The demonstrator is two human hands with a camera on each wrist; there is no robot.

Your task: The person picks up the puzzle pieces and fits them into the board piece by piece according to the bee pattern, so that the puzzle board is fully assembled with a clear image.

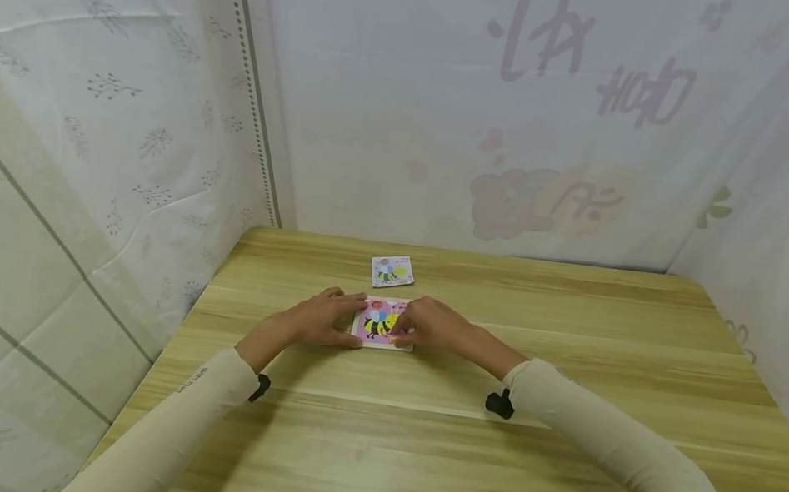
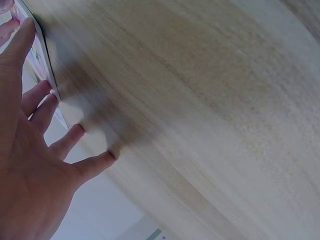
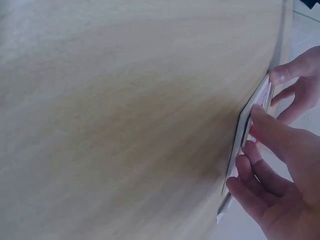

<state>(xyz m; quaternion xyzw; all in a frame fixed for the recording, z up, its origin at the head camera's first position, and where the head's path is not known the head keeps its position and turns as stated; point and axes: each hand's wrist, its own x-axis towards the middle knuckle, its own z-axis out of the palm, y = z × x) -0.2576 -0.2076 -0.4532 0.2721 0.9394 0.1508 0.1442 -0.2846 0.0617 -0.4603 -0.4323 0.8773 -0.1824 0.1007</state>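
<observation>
A bee jigsaw board (image 1: 377, 328), pink with a pale border, lies flat on the wooden table. From its left side my left hand (image 1: 316, 319) holds it, thumb at the near corner and fingertips at the far one. In the left wrist view, the thumb and two fingers touch the board's edge (image 2: 48, 62), while the other fingers are spread over the table. My right hand (image 1: 436, 326) is over the board's right part. The right wrist view shows its thumb and fingertips pinching a thin flat puzzle piece (image 3: 247, 131) at the board; the piece's picture is mostly hidden.
A paper card (image 1: 393, 271) with a matching bee picture lies just beyond the board, slightly turned. The wooden table (image 1: 520, 482) reaches back to patterned cloth walls (image 1: 400, 95) behind and on both sides. Both forearms wear pale sleeves.
</observation>
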